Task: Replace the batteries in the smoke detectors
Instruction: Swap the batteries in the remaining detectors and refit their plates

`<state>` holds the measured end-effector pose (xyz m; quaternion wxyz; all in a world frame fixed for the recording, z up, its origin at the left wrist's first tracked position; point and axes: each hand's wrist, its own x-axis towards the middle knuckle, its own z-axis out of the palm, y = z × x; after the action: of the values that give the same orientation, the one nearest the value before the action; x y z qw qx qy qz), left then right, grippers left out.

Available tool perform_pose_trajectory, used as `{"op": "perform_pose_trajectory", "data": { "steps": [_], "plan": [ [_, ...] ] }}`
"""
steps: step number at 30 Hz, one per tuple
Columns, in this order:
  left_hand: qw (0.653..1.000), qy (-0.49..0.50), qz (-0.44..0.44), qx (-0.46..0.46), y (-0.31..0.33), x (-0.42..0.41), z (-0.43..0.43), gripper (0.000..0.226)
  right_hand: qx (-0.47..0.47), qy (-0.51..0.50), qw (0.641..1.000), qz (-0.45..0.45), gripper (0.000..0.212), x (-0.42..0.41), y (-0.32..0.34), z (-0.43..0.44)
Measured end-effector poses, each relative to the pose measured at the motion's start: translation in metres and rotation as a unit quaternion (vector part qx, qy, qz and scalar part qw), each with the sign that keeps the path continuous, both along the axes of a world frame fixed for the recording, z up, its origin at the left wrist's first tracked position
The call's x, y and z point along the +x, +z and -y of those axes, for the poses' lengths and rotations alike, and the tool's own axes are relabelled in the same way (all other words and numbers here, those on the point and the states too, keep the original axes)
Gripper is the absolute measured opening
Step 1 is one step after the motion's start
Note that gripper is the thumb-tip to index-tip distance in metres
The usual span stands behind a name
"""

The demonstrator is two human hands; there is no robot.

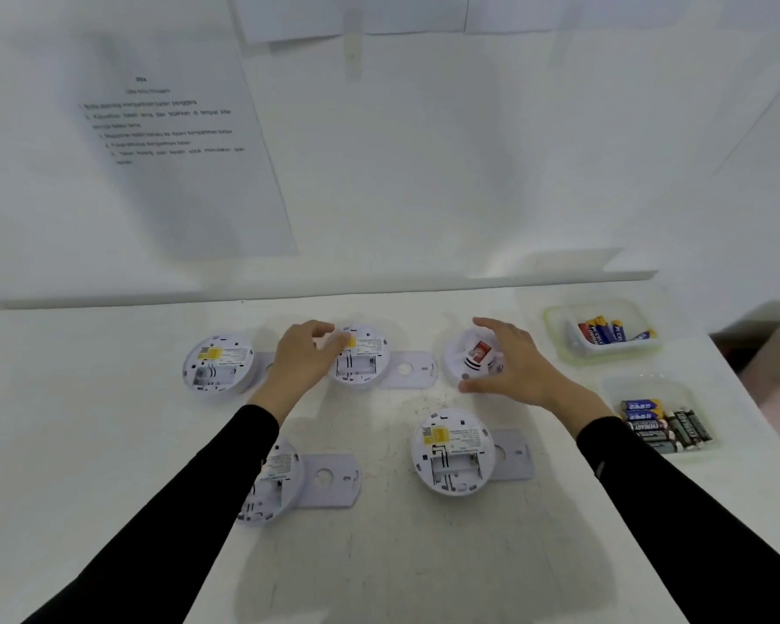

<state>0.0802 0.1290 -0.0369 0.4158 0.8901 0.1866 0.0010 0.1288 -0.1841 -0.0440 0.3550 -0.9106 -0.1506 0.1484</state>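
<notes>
while the left hand (305, 353) rests, grip released, against the middle smoke detector (360, 357), the right hand (512, 362) hovers, fingers spread, over the face-up detector (471, 355) on the counter (109, 421).

Single head-worn view; looks forward and down, close over white table (424, 556)

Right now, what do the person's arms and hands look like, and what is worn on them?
Both arms wear long, close-fitting black sleeves that end at the wrists. The left hand and the right hand are bare: no gloves, and no rings or watch can be seen. The right sleeve carries a small grey mark on the forearm; the left sleeve looks plain.
</notes>
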Motion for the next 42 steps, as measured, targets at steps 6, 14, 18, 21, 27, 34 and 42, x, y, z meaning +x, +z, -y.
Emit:
{"op": "perform_pose_trajectory", "data": {
  "steps": [6,14,18,21,27,34,42],
  "plan": [
    [0.993,-0.099,0.057,-0.013,0.031,-0.004,0.068,0.024,0.045,-0.006,0.999,0.013,0.107,-0.01,-0.013,0.008],
    [0.935,-0.124,-0.016,-0.332,0.057,-0.015,0.168,0.094,0.131,0.072,0.97,0.19,0.089,-0.044,0.054,0.019],
    [0.867,-0.134,0.007,-0.48,0.064,-0.021,0.198,0.067,0.138,0.074,0.954,0.256,0.092,-0.059,0.079,0.039],
    [0.786,-0.106,0.013,-0.609,0.065,-0.032,0.215,0.058,0.199,0.054,0.96,0.189,0.094,-0.068,0.085,0.061],
    [0.666,-0.059,0.017,-0.743,0.064,-0.052,0.244,0.069,0.171,0.042,0.955,0.237,0.074,-0.079,0.074,0.088],
    [0.693,-0.064,0.0,-0.718,0.066,-0.068,0.259,0.063,0.098,0.095,0.941,0.311,0.065,-0.078,0.083,0.105],
    [0.713,-0.043,-0.002,-0.699,0.064,-0.074,0.269,0.062,0.063,0.15,0.929,0.333,0.068,-0.076,0.091,0.115]
  ]
}}
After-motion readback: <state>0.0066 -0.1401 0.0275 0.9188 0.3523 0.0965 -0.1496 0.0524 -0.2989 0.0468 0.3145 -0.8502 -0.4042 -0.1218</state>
